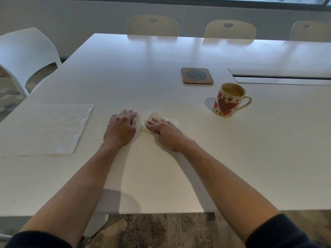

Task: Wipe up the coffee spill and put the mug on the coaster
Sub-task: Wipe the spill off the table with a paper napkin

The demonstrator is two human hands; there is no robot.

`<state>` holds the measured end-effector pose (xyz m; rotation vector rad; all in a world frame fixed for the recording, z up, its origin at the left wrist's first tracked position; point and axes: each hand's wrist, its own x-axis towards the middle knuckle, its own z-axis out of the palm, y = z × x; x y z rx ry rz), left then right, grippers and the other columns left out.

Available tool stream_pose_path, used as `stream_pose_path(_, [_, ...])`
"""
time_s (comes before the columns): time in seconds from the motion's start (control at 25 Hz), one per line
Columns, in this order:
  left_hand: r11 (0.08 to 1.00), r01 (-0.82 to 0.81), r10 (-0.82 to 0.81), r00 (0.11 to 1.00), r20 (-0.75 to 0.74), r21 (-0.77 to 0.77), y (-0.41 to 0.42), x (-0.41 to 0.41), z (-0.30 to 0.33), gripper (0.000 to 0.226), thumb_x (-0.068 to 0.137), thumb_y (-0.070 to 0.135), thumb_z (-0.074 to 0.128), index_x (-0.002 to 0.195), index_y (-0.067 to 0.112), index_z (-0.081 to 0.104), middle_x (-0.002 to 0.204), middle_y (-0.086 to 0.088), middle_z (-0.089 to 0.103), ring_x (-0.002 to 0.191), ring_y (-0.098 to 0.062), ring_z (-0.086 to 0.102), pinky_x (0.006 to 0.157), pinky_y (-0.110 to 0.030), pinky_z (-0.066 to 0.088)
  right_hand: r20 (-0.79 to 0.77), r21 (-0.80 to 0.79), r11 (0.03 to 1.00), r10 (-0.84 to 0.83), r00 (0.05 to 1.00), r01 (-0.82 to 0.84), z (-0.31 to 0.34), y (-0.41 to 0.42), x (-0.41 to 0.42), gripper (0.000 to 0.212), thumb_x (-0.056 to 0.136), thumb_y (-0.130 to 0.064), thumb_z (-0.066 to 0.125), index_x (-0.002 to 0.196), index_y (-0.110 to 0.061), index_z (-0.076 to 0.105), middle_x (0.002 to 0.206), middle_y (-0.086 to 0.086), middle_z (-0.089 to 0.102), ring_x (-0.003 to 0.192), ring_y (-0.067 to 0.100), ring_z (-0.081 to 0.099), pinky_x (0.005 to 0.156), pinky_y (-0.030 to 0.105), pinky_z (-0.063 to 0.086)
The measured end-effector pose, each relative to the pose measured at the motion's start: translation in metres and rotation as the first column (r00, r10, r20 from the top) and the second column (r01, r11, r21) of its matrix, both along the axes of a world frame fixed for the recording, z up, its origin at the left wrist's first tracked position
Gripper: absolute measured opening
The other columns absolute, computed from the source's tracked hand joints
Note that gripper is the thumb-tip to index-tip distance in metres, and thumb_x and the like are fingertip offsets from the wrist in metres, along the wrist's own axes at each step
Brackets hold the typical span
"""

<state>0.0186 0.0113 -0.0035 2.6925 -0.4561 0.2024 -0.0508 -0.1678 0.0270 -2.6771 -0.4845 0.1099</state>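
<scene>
A cream mug with red hearts point(227, 102) stands on the white table point(161, 176), holding coffee, its handle pointing right. A brown square coaster point(197, 75) with a grey round centre lies behind it to the left, bare. My right hand point(165, 133) grips a crumpled, damp paper towel wad point(151, 119) against the table, left of the mug. A faint pale wet smear point(179, 108) shows beyond the wad. My left hand point(121, 127) rests flat on the table just left of the wad, fingers straight.
A flat sheet of white paper towel point(50, 127) lies at the table's left edge. A cable slot panel point(281, 76) is set into the table at the right. White chairs stand at the far side point(152, 25) and at the left point(26, 51).
</scene>
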Motion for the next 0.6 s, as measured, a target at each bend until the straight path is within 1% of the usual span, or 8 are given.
stream_pose_path(0.08, [1.0, 0.002, -0.002, 1.0, 0.004, -0.009, 0.001, -0.001, 0.001, 0.04, 0.099, 0.022, 0.038, 0.134, 0.018, 0.055, 0.151, -0.005, 0.043, 0.143, -0.02, 0.032, 0.119, -0.044, 0.016, 0.007, -0.001, 1.0, 0.029, 1.0, -0.029, 0.0, -0.006, -0.014, 0.063, 0.086, 0.012, 0.043, 0.143, -0.012, 0.047, 0.156, 0.007, 0.036, 0.146, 0.017, 0.027, 0.114, 0.027, 0.014])
stream_pose_path(0.16, [1.0, 0.005, -0.005, 1.0, 0.013, -0.019, 0.002, -0.003, 0.001, 0.037, 0.098, 0.022, 0.039, 0.13, 0.017, 0.058, 0.149, -0.006, 0.046, 0.142, -0.021, 0.035, 0.118, -0.043, 0.018, 0.012, 0.021, 1.0, 0.011, 1.0, -0.012, 0.003, -0.017, -0.028, 0.063, 0.084, 0.013, 0.044, 0.141, -0.014, 0.051, 0.153, 0.005, 0.041, 0.145, 0.017, 0.031, 0.115, 0.028, 0.017])
stream_pose_path(0.24, [1.0, 0.011, -0.01, 0.999, 0.038, -0.027, 0.002, -0.008, 0.0, 0.034, 0.098, 0.022, 0.041, 0.125, 0.016, 0.061, 0.146, -0.007, 0.049, 0.14, -0.022, 0.038, 0.117, -0.042, 0.02, 0.029, 0.036, 0.997, -0.063, 0.998, 0.062, 0.006, -0.03, -0.041, 0.063, 0.083, 0.013, 0.043, 0.139, -0.014, 0.054, 0.15, 0.003, 0.045, 0.143, 0.018, 0.036, 0.115, 0.032, 0.024])
stream_pose_path(0.32, [0.999, 0.015, -0.013, 0.999, 0.042, -0.048, 0.002, -0.012, 0.0, 0.032, 0.097, 0.021, 0.044, 0.123, 0.016, 0.063, 0.145, -0.007, 0.051, 0.138, -0.022, 0.04, 0.116, -0.04, 0.021, 0.053, 0.03, 0.986, -0.167, 0.984, 0.166, 0.008, -0.036, -0.053, 0.061, 0.085, 0.012, 0.041, 0.138, -0.014, 0.054, 0.15, 0.003, 0.045, 0.142, 0.02, 0.037, 0.113, 0.034, 0.028])
stream_pose_path(0.4, [0.994, 0.009, -0.009, 1.0, 0.001, -0.112, 0.002, -0.019, 0.002, 0.032, 0.096, 0.019, 0.046, 0.123, 0.017, 0.063, 0.144, -0.005, 0.052, 0.137, -0.022, 0.041, 0.116, -0.038, 0.02, 0.068, 0.018, 0.968, -0.25, 0.966, 0.25, 0.006, -0.029, -0.067, 0.057, 0.087, 0.011, 0.04, 0.138, -0.011, 0.054, 0.149, 0.006, 0.047, 0.14, 0.022, 0.039, 0.112, 0.035, 0.031])
stream_pose_path(0.52, [0.971, 0.01, -0.026, 0.997, -0.066, -0.238, 0.003, -0.033, 0.005, 0.031, 0.094, 0.018, 0.051, 0.122, 0.021, 0.065, 0.14, -0.003, 0.057, 0.134, -0.022, 0.044, 0.116, -0.038, 0.024, 0.042, 0.008, 0.965, -0.263, 0.964, 0.262, 0.005, -0.008, -0.082, 0.054, 0.083, 0.011, 0.042, 0.129, -0.009, 0.062, 0.137, 0.01, 0.059, 0.129, 0.03, 0.049, 0.103, 0.041, 0.041])
stream_pose_path(0.56, [0.955, 0.031, -0.061, 0.994, -0.091, -0.296, 0.005, -0.039, 0.007, 0.03, 0.095, 0.019, 0.052, 0.122, 0.023, 0.066, 0.136, -0.002, 0.06, 0.132, -0.019, 0.047, 0.114, -0.036, 0.028, 0.023, 0.041, 0.964, -0.262, 0.965, 0.261, 0.007, -0.003, -0.085, 0.052, 0.082, 0.01, 0.044, 0.124, -0.012, 0.065, 0.13, 0.008, 0.064, 0.122, 0.031, 0.054, 0.098, 0.042, 0.044])
stream_pose_path(0.6, [0.926, 0.057, -0.111, 0.986, -0.125, -0.373, 0.007, -0.045, 0.01, 0.029, 0.095, 0.023, 0.053, 0.121, 0.025, 0.067, 0.13, 0.001, 0.064, 0.128, -0.014, 0.052, 0.11, -0.03, 0.034, -0.014, 0.109, 0.957, -0.27, 0.963, 0.27, 0.011, 0.0, -0.088, 0.05, 0.083, 0.007, 0.046, 0.121, -0.017, 0.068, 0.122, 0.006, 0.068, 0.114, 0.03, 0.059, 0.093, 0.042, 0.047])
